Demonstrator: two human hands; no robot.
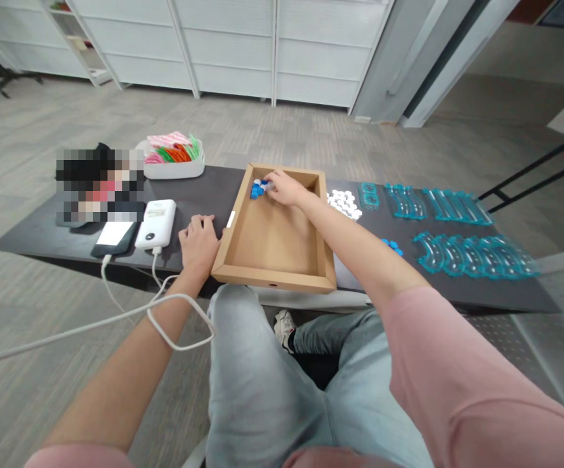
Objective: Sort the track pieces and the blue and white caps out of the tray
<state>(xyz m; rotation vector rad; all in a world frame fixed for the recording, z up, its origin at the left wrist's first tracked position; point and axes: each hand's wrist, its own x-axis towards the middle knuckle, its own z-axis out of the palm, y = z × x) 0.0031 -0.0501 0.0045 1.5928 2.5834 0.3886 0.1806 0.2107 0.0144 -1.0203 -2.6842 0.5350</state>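
Observation:
A shallow brown cardboard box (282, 234) lies across the middle of the dark table. In its far left corner sit several small blue pieces (256, 190), with a few pale ones among them. My right hand (286, 188) reaches into that corner with its fingers curled down around something small beside the blue pieces; what it pinches is mostly hidden. My left hand (200, 242) rests on the table just left of the box, fingers spread, holding nothing. Beyond the box's right side is a heap of small white pieces (344, 204).
Transparent teal plastic parts (474, 255) stand in rows on the right, near loose blue pieces (392, 247). To the left are a white power bank (156, 224), a dark phone (116, 233), white cables (91, 331) and a white bin (177, 170) of colourful packets.

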